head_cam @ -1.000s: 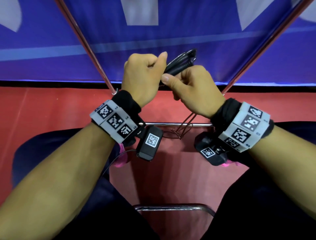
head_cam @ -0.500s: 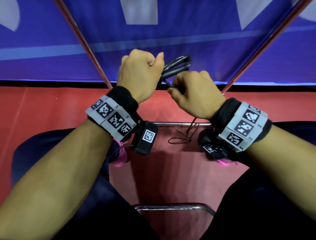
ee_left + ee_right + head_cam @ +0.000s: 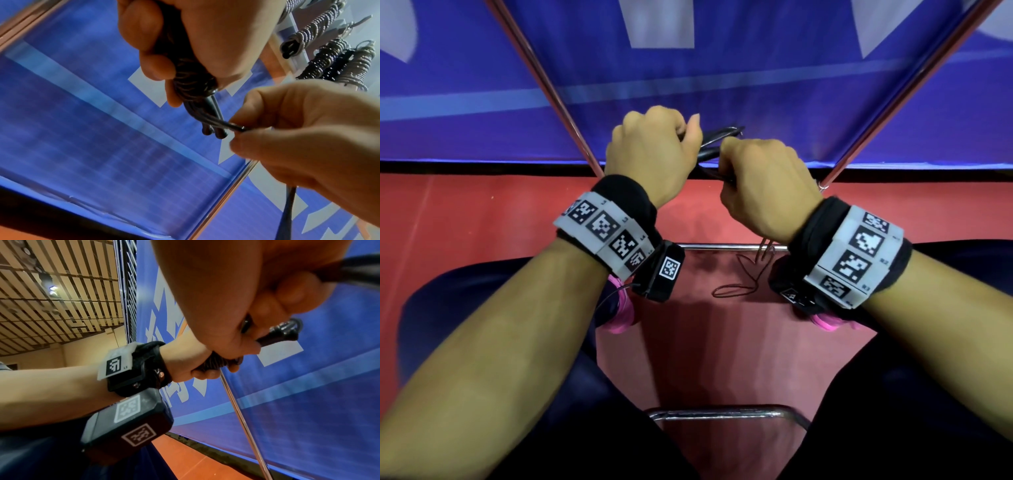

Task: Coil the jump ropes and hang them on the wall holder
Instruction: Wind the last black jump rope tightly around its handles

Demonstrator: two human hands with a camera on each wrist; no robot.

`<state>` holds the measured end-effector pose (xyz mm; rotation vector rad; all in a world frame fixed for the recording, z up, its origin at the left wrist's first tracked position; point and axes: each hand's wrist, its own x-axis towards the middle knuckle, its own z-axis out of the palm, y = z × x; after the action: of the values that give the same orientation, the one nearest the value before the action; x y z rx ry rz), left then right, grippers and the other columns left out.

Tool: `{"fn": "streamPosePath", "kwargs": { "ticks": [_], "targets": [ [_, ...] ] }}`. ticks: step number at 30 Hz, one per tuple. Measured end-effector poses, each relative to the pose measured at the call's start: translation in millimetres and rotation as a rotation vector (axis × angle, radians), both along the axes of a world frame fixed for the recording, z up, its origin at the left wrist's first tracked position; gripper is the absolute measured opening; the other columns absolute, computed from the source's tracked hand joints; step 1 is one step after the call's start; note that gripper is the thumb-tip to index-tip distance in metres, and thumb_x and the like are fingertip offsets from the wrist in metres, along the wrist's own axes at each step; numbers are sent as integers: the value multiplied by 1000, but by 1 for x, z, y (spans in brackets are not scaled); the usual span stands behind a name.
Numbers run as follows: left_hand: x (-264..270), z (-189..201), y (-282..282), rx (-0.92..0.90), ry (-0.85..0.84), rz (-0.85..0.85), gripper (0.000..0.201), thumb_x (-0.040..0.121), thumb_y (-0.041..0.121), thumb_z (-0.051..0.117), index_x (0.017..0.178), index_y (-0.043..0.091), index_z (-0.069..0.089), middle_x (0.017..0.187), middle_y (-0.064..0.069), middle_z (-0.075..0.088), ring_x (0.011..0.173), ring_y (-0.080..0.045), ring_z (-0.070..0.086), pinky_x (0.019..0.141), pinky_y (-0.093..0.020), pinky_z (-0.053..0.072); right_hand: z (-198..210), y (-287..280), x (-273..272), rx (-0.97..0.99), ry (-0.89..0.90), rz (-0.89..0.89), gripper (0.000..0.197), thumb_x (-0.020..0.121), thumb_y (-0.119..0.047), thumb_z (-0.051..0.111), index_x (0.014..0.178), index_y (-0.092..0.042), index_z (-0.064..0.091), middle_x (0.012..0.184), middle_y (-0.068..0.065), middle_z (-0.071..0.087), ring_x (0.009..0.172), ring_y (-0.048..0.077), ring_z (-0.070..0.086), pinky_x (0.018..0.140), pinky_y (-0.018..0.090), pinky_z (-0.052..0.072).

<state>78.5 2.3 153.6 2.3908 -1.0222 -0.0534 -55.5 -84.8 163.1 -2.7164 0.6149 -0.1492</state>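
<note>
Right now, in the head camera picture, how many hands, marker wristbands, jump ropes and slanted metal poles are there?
Hands: 2, left hand, right hand
Marker wristbands: 2, left wristband, right wristband
Jump rope: 1
Slanted metal poles: 2, left pole, right pole
Total: 7

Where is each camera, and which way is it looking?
Head: on the head, looking forward and down at both forearms, the left hand and right hand holding the jump rope.
Left wrist: under that wrist, looking up past its hand toward coiled ropes already hanging.
Right wrist: under that wrist, looking across at the left forearm.
All share both hands and the jump rope.
</note>
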Motion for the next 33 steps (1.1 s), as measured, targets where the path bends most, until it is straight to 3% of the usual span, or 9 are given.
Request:
{"fn": "streamPosePath", "kwargs": {
  "ticks": [5,10,14,16,18,20,25,29,33],
  "targets": [
    [1,0,2,107,1,-54,52,99,50,41,57,19,37,74,-15,54,81,-44,49,72,-43,42,4,0,-3,-47,-6,119,14,88,-19,54,101,-19,58,101,3,65,90,37,58,66,39,43],
    [-1,2,5,184,20,-233,51,103,44,38,59,18,46,74,-16,61,83,-43,51,75,-45,45,5,-30,-6,101,-54,214,17,87,-35,66,90,-19,65,87,3,68,81,31,61,74,46,51],
    [-6,6,5,252,47,-430,53,104,41,39,68,10,63,63,-10,62,73,-39,54,75,-46,48,14,-47,-12,220,7,131,29,73,-45,84,71,-19,71,66,-6,70,65,13,63,72,31,51],
    [-6,9,7,254,71,-500,56,103,43,37,69,10,66,59,-5,61,68,-35,54,73,-46,49,18,-49,-14,289,3,95,34,64,-47,88,67,-17,72,61,-6,69,62,13,62,62,18,46],
    [-5,12,10,235,118,-528,59,102,46,37,68,10,68,56,-3,61,63,-30,54,70,-44,49,18,-53,-15,380,-20,72,36,60,-44,91,65,-15,72,58,-5,68,58,13,61,56,14,42],
    [-6,16,11,212,161,-548,64,98,57,36,68,14,71,55,-4,61,59,-25,55,66,-42,48,17,-53,-15,468,-42,64,36,58,-42,93,64,-14,70,59,-2,69,55,13,62,57,22,48],
    [-18,21,13,217,233,-596,74,59,88,55,63,15,66,51,-6,47,54,-20,36,53,-33,35,14,-53,-13,691,-152,76,31,58,-23,94,66,-13,66,65,13,68,59,12,56,55,25,45],
    [-16,18,14,135,259,-602,63,62,76,68,65,14,64,51,-5,43,51,-15,32,51,-30,31,7,-60,-11,840,-249,59,30,60,-25,91,73,-15,66,62,4,65,55,7,55,53,20,44],
    [-7,26,17,-29,339,-595,48,72,63,69,73,15,70,56,-5,51,52,-18,41,53,-33,33,4,-69,-9,855,-354,7,23,74,-26,85,76,-15,64,71,18,62,59,17,54,53,24,42]
  ]
}}
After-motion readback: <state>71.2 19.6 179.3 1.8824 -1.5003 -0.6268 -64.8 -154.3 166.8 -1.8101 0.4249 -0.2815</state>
